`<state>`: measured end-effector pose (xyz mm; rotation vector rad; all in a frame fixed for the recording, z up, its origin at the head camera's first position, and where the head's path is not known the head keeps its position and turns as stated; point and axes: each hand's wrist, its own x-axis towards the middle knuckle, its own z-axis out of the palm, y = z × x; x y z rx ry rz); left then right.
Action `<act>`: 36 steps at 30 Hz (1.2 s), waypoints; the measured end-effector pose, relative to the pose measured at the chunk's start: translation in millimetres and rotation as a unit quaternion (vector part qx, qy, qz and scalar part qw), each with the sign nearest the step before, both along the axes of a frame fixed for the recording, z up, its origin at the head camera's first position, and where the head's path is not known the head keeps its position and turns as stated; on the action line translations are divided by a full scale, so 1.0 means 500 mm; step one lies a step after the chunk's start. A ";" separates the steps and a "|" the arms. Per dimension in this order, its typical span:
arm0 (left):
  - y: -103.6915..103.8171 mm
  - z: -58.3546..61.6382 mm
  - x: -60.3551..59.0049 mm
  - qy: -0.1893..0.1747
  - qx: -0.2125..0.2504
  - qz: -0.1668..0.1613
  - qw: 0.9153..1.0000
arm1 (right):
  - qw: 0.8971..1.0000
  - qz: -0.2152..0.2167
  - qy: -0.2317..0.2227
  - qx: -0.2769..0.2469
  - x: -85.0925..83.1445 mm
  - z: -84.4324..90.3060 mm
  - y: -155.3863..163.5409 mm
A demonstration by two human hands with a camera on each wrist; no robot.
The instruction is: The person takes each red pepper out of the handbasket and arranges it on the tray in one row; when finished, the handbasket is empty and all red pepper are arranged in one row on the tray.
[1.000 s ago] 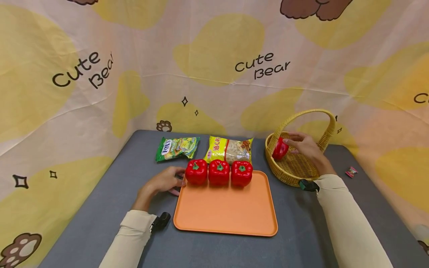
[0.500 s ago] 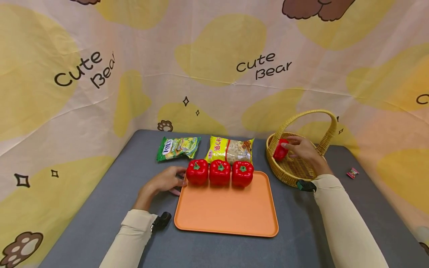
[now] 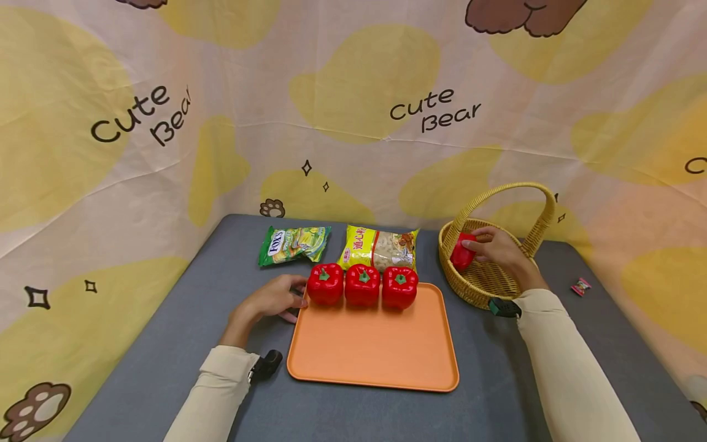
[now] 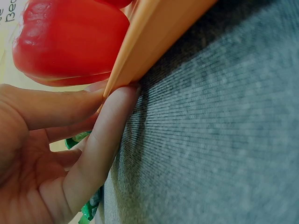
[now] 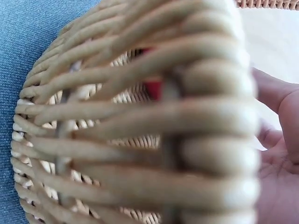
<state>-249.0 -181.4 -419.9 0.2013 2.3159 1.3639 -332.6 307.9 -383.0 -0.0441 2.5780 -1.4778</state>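
My left hand (image 3: 276,298) pinches the left rim of the orange tray (image 3: 372,350), thumb on one side and a finger underneath in the left wrist view. Three red bell peppers (image 3: 361,285) stand in a row along the tray's far edge, green stems showing; the leftmost pepper (image 4: 70,39) is right beside my left fingers. At the right, my right hand (image 3: 499,250) reaches into the yellow wicker basket (image 3: 469,288) and grips another red bell pepper (image 3: 462,252) near its left wall. In the right wrist view the basket's weave (image 5: 140,121) hides most of that pepper.
Behind the tray lie a green FOX'S candy bag (image 3: 294,244) and a yellow pasta bag (image 3: 380,247). A small wrapped candy (image 3: 580,286) is to the right of the basket. The basket's tall handle (image 3: 510,190) arches over it. A printed cloth wall (image 3: 342,80) closes off the back.
The bell pepper in my right hand has tilted and sunk slightly inside the basket, and the hand has shifted a little left and down. My left hand keeps its place on the tray.
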 end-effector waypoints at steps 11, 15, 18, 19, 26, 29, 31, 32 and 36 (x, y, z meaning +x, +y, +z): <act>-0.001 -0.004 -0.002 -0.002 -0.006 0.000 1.000 | 1.000 0.002 -0.005 0.001 0.027 0.004 0.012; -0.001 -0.004 0.000 -0.003 -0.007 0.001 1.000 | 1.000 -0.001 -0.004 0.025 0.044 0.014 0.019; 0.000 -0.003 0.000 -0.002 -0.010 0.002 1.000 | 0.999 -0.001 0.011 0.031 0.056 0.024 0.025; 0.000 -0.003 0.000 -0.002 -0.011 0.003 1.000 | 1.000 -0.003 0.017 0.026 0.060 0.027 0.025; 0.000 -0.002 0.001 0.005 -0.016 0.001 1.000 | 0.998 -0.007 0.058 0.009 0.093 0.046 0.028; 0.001 -0.003 0.002 0.008 -0.016 0.002 1.000 | 0.997 -0.013 0.076 0.024 0.109 0.054 0.028; 0.000 -0.003 0.001 0.008 -0.016 -0.001 1.000 | 0.996 -0.023 0.086 0.032 0.120 0.059 0.027; 0.000 -0.003 0.001 0.008 -0.016 -0.002 1.000 | 0.995 -0.029 0.090 0.030 0.125 0.061 0.026; -0.001 -0.004 -0.001 0.008 -0.014 -0.003 1.000 | 0.993 -0.048 0.108 0.000 0.146 0.067 0.019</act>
